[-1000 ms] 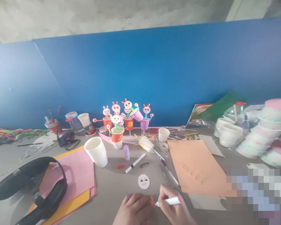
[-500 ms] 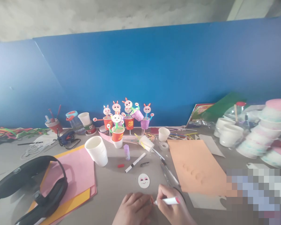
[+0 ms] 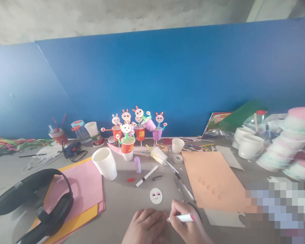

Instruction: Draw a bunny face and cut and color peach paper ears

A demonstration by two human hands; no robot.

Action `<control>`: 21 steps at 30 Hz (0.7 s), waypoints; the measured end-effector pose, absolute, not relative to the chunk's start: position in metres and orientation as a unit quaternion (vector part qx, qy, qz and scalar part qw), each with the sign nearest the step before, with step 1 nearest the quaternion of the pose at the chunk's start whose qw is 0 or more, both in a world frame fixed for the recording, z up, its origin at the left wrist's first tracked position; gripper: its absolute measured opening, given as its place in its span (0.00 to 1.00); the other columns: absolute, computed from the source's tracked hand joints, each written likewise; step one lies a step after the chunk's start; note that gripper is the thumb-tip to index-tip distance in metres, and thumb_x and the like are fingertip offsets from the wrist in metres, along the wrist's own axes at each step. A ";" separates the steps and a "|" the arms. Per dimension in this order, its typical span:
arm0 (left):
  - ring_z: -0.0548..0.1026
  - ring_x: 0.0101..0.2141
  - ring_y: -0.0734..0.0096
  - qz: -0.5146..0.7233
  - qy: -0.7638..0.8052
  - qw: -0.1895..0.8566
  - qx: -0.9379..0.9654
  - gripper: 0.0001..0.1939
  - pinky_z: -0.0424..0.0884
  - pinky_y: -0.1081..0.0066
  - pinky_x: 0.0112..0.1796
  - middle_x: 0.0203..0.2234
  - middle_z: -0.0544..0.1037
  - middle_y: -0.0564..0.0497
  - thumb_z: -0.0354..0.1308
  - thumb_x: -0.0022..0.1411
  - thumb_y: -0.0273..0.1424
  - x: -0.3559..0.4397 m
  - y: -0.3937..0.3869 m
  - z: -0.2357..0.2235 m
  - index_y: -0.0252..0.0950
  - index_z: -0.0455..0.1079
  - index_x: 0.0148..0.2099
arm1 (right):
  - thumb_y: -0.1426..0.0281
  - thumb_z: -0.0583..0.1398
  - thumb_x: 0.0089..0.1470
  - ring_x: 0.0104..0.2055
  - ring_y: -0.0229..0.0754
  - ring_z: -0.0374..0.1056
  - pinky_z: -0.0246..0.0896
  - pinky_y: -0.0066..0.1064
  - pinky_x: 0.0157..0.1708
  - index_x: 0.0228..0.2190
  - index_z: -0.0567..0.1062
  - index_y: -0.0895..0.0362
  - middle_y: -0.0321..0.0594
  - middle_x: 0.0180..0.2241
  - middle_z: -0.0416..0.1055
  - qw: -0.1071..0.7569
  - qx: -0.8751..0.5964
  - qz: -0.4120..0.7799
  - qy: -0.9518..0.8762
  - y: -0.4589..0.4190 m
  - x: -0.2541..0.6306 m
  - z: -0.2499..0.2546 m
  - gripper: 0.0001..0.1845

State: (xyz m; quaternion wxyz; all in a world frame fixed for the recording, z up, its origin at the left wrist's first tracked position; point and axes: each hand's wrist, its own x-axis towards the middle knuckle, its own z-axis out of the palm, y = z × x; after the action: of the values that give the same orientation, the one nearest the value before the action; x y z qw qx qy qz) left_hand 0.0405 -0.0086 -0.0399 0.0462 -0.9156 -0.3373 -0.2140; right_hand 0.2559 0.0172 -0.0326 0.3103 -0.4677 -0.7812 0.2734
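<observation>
1. Marker (image 3: 186, 217) is held in the fingers of the right hand (image 3: 187, 229), right and nearside of the paper face (image 3: 156, 196), long axis nearly sideways, tip leftward.
2. Left hand (image 3: 146, 225) is laid palm-down nearside of the face, by the tip; its grip cannot be told.

A grey counter (image 3: 122, 200) bears the spread. Taking the round paper face (image 3: 156, 196) as clock centre, a black-capped white marker (image 3: 147, 176) lies at eleven, with a purple glittery tube (image 3: 137, 165) upright farther out. A red marker cap (image 3: 131, 180) lies at ten, and beyond it leans a nested stack of white paper cups (image 3: 105, 166). A tipped white cup (image 3: 159, 156) lies at twelve; a white tape roll (image 3: 178, 162) rests at one. An orange sheet (image 3: 205, 169) covers two to three. At nine, pink sheets (image 3: 87, 183) lie partly under black headphones (image 3: 57, 213).
</observation>
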 end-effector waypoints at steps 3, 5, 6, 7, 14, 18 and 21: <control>0.75 0.45 0.71 -0.213 -0.334 0.047 -0.917 0.17 0.70 0.72 0.41 0.52 0.80 0.57 0.53 0.72 0.40 0.040 -0.009 -0.040 0.41 0.71 0.57 | 0.74 0.51 0.50 0.21 0.36 0.63 0.56 0.24 0.24 0.21 0.56 0.51 0.29 0.18 0.65 0.313 -0.462 0.279 -0.781 0.017 0.255 -0.032 0.10; 0.75 0.45 0.72 -0.213 -0.334 0.045 -0.917 0.16 0.70 0.73 0.41 0.52 0.80 0.57 0.53 0.72 0.40 0.040 -0.009 -0.040 0.40 0.71 0.57 | 0.74 0.51 0.49 0.21 0.36 0.62 0.55 0.24 0.23 0.21 0.55 0.51 0.28 0.17 0.64 0.313 -0.464 0.269 -0.784 0.017 0.255 -0.032 0.10; 0.75 0.45 0.72 -0.214 -0.335 0.045 -0.916 0.16 0.70 0.73 0.41 0.51 0.80 0.58 0.52 0.72 0.40 0.040 -0.009 -0.040 0.41 0.71 0.56 | 0.74 0.51 0.49 0.21 0.36 0.62 0.54 0.24 0.23 0.21 0.54 0.51 0.28 0.17 0.63 0.314 -0.466 0.263 -0.784 0.017 0.254 -0.032 0.11; 0.76 0.45 0.72 -0.218 -0.336 0.047 -0.915 0.16 0.70 0.73 0.41 0.51 0.81 0.58 0.52 0.72 0.40 0.040 -0.009 -0.040 0.41 0.71 0.55 | 0.74 0.51 0.49 0.20 0.36 0.61 0.54 0.24 0.22 0.21 0.54 0.50 0.28 0.17 0.63 0.316 -0.468 0.259 -0.784 0.017 0.254 -0.032 0.11; 0.76 0.45 0.71 -0.209 -0.343 0.041 -0.915 0.15 0.70 0.73 0.42 0.52 0.80 0.58 0.53 0.72 0.40 0.040 -0.010 -0.042 0.41 0.72 0.55 | 0.75 0.52 0.49 0.20 0.36 0.61 0.54 0.25 0.22 0.21 0.54 0.50 0.28 0.17 0.63 0.325 -0.464 0.271 -0.778 0.017 0.254 -0.030 0.11; 0.75 0.45 0.71 -0.209 -0.340 0.042 -0.916 0.16 0.70 0.73 0.42 0.52 0.80 0.56 0.54 0.71 0.40 0.040 -0.009 -0.042 0.40 0.71 0.55 | 0.74 0.52 0.49 0.21 0.36 0.62 0.55 0.24 0.23 0.21 0.56 0.51 0.28 0.17 0.64 0.322 -0.464 0.279 -0.777 0.017 0.254 -0.030 0.10; 0.75 0.45 0.72 -0.209 -0.340 0.047 -0.916 0.15 0.69 0.74 0.41 0.51 0.80 0.57 0.54 0.71 0.40 0.040 -0.010 -0.041 0.40 0.72 0.54 | 0.74 0.52 0.49 0.20 0.36 0.60 0.54 0.25 0.22 0.21 0.54 0.51 0.28 0.17 0.61 0.313 -0.471 0.274 -0.778 0.016 0.255 -0.031 0.11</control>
State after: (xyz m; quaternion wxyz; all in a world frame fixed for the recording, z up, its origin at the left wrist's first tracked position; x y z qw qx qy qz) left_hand 0.0397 -0.0098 -0.0412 0.0466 -0.9159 -0.3396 -0.2091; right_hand 0.2546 0.0164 -0.0310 0.3131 -0.4713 -0.7777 0.2739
